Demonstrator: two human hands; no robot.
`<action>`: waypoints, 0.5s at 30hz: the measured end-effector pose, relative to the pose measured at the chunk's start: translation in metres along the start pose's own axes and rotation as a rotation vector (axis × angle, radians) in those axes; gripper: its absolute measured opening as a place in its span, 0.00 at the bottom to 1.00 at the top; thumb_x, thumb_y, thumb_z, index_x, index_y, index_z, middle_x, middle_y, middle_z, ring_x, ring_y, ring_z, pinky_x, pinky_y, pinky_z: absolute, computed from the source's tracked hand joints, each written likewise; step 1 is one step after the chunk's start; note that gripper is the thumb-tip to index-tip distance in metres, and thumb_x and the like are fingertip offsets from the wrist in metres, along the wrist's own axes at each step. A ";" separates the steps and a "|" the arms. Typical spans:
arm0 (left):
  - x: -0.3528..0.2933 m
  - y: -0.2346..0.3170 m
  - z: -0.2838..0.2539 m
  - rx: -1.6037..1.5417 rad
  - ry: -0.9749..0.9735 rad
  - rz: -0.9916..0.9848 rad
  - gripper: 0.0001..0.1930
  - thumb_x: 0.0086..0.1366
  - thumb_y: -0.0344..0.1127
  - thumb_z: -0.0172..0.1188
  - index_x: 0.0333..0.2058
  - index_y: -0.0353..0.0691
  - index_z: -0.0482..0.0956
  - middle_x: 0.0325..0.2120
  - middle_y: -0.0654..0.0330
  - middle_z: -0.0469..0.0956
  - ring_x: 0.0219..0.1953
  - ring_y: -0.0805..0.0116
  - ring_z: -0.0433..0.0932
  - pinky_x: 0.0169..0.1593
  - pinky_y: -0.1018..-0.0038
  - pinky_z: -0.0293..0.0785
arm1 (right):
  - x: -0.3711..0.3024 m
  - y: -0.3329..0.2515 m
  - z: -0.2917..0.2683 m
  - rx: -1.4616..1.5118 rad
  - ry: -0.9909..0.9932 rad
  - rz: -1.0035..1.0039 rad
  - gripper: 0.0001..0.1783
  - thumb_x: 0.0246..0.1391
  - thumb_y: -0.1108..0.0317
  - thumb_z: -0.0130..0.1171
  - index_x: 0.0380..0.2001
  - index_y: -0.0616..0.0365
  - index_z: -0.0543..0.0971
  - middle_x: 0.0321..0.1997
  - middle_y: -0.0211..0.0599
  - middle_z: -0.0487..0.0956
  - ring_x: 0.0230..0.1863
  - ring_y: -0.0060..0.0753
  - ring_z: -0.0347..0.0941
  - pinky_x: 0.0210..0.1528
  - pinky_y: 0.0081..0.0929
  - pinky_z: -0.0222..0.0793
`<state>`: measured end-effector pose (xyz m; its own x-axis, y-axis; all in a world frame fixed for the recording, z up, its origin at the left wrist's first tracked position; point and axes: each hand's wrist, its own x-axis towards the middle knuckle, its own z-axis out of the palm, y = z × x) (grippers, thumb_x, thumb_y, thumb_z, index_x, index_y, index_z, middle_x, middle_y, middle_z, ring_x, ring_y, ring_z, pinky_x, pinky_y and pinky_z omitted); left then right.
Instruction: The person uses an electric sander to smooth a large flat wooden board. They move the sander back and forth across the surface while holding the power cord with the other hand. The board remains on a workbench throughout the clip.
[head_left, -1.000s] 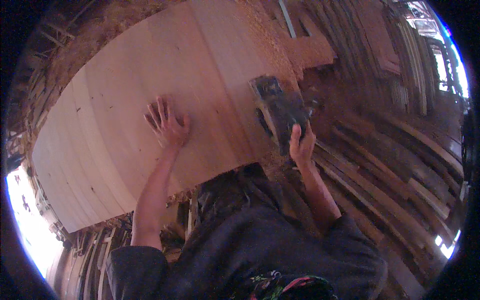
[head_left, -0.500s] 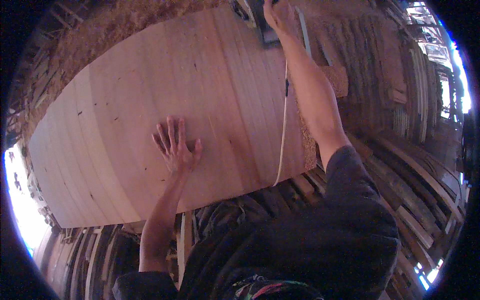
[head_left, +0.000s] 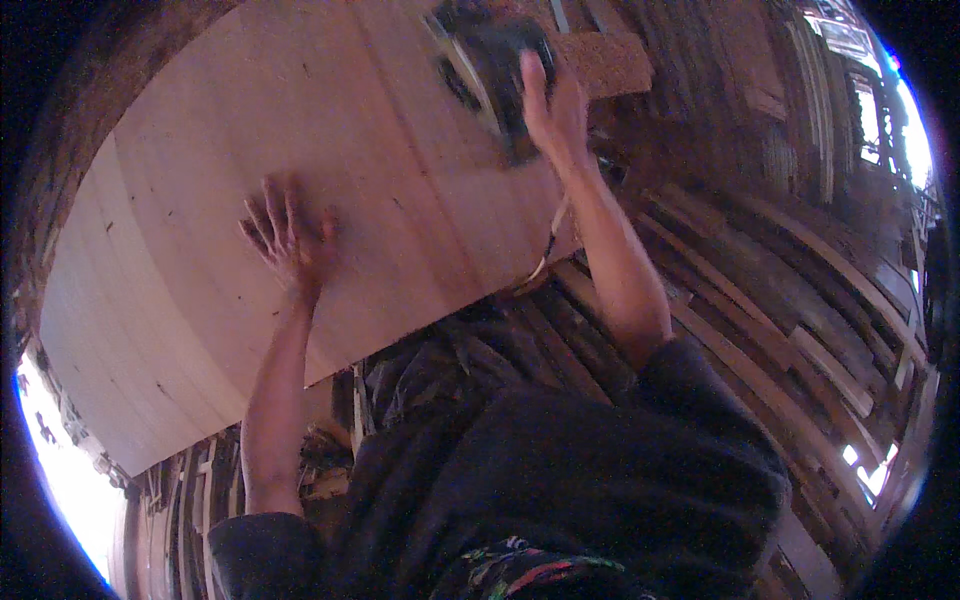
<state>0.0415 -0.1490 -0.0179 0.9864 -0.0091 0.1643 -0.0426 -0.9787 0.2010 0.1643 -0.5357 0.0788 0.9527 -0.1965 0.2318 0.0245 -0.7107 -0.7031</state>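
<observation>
A broad, pale wooden panel (head_left: 200,260) made of joined boards lies in front of me. My left hand (head_left: 287,235) rests flat on it with the fingers spread, holding nothing. On the panel's far right part sits a dark power sander (head_left: 490,75), slightly blurred, its long body slanting across the wood. My right hand (head_left: 560,112) is closed around its near right side; the fingers are partly hidden behind the tool. A pale cord (head_left: 553,245) with a dark taped stretch hangs below my right wrist by the panel's edge.
Long timber strips (head_left: 790,270) lie stacked on the right, and more wood pieces stand under the panel's near edge. Beyond the sander is a sawdust-covered board (head_left: 605,62). Brown sawdust covers the ground past the far left edge. Bright openings show at both sides.
My right hand has drawn the sander nearer to me and a little left across the panel. The whole view has shifted; my left hand still lies flat on the wood.
</observation>
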 end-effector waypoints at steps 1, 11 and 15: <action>-0.001 0.000 0.001 0.016 0.007 0.010 0.41 0.66 0.57 0.63 0.75 0.54 0.65 0.79 0.55 0.55 0.81 0.38 0.47 0.79 0.35 0.36 | -0.044 -0.005 -0.028 0.077 -0.009 -0.014 0.31 0.73 0.45 0.53 0.58 0.66 0.79 0.52 0.57 0.86 0.54 0.64 0.83 0.57 0.50 0.77; -0.002 0.000 0.005 -0.024 0.001 -0.026 0.40 0.69 0.61 0.59 0.76 0.56 0.63 0.80 0.57 0.53 0.81 0.39 0.43 0.79 0.36 0.32 | -0.425 0.097 -0.197 -0.127 -0.053 0.172 0.25 0.73 0.58 0.54 0.62 0.66 0.75 0.38 0.41 0.82 0.31 0.38 0.76 0.34 0.41 0.73; -0.012 -0.011 0.019 0.041 0.041 0.011 0.42 0.69 0.61 0.59 0.77 0.53 0.61 0.81 0.57 0.51 0.82 0.40 0.42 0.80 0.37 0.32 | -0.361 0.051 -0.186 -0.020 -0.136 0.280 0.27 0.73 0.55 0.55 0.63 0.67 0.74 0.41 0.44 0.83 0.30 0.46 0.77 0.34 0.47 0.74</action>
<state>0.0331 -0.1418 -0.0400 0.9785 -0.0124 0.2057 -0.0460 -0.9861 0.1597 -0.2352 -0.6266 0.0846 0.9534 -0.2953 -0.0614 -0.2490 -0.6555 -0.7130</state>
